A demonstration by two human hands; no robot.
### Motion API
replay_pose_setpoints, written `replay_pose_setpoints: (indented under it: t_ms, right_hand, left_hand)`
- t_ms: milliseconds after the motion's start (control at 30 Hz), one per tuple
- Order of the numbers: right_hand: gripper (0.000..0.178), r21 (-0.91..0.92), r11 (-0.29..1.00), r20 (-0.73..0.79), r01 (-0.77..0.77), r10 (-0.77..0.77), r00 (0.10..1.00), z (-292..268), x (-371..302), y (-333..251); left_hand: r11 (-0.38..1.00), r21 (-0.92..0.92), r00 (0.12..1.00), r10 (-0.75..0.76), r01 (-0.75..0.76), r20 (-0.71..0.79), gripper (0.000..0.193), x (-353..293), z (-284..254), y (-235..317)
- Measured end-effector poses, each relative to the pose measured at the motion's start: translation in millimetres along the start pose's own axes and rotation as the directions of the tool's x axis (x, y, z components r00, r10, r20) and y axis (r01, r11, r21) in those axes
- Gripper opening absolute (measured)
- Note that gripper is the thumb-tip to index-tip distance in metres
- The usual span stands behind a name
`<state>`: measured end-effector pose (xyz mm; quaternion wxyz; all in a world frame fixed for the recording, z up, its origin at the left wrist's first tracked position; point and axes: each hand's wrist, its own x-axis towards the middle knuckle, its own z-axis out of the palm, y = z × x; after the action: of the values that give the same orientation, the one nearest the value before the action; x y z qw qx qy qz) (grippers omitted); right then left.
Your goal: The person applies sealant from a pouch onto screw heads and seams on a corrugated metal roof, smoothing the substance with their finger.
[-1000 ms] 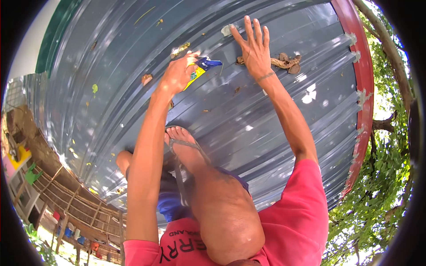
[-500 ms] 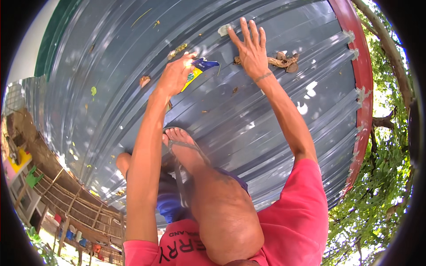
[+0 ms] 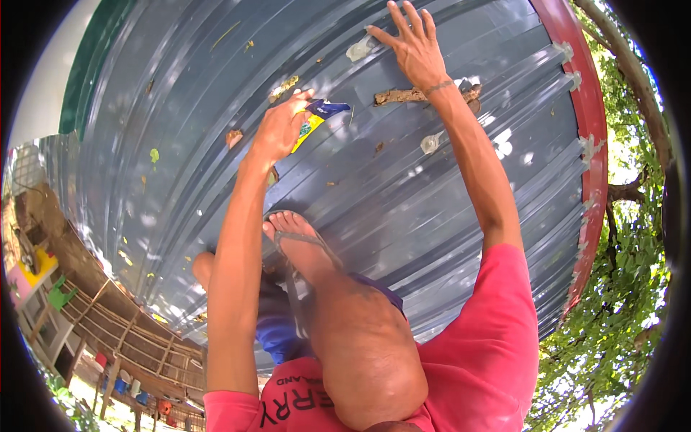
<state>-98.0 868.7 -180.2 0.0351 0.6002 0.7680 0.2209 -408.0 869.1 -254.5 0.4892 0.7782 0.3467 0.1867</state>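
Observation:
My left hand (image 3: 279, 129) is closed around a blue and yellow packet (image 3: 311, 128), whose blue end sticks out to the right. It rests low over the dark grey corrugated metal roof (image 3: 331, 187). My right hand (image 3: 417, 52) is farther out on the roof with its fingers spread and nothing in it. Its thumb lies beside a whitish sealant-like patch (image 3: 358, 49). A dry stick (image 3: 400, 96) lies just nearer than that hand, partly hidden by my wrist. Another pale patch (image 3: 430, 142) sits left of my right forearm.
My sandalled foot (image 3: 301, 241) stands on the roof below the packet. A red trim edge (image 3: 592, 144) bounds the roof at right, with tree foliage (image 3: 612, 345) beyond. Dry leaves, such as a brown one (image 3: 234, 137), lie scattered. A wooden fence (image 3: 137, 331) shows at lower left.
My right hand has slid farther out and slightly right, uncovering more of the stick's left part and the pale patch by the forearm. My left hand keeps hold of the packet, nearly still.

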Motion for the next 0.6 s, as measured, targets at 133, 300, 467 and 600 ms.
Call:
replay_pose_setpoints:
  t_ms: [133,300,467,600]
  right_hand:
    - [0.071,-0.020,0.980,-0.071,-0.200,0.198,0.978,-3.0,-7.3,5.7]
    - [0.062,0.098,0.991,-0.043,-0.088,0.092,0.995,-9.0,-30.0,-56.0]
    - [0.064,-0.059,0.997,-0.031,-0.053,0.051,0.998,-0.6,-35.6,-79.3]
    - [0.063,-0.140,0.989,0.016,-0.046,0.049,0.999,1.7,-30.6,-84.6]
  left_hand:
    - [0.998,-0.050,0.999,-0.050,0.050,0.006,0.027,-1.8,-0.6,5.8]
    - [0.998,-0.016,0.998,-0.057,0.057,-0.021,0.026,-4.2,-5.9,8.0]
    - [0.999,-0.031,0.999,-0.040,0.040,-0.012,0.027,-2.4,1.6,11.5]
    - [0.999,-0.014,0.998,-0.053,0.053,-0.033,0.029,-5.0,0.3,8.3]
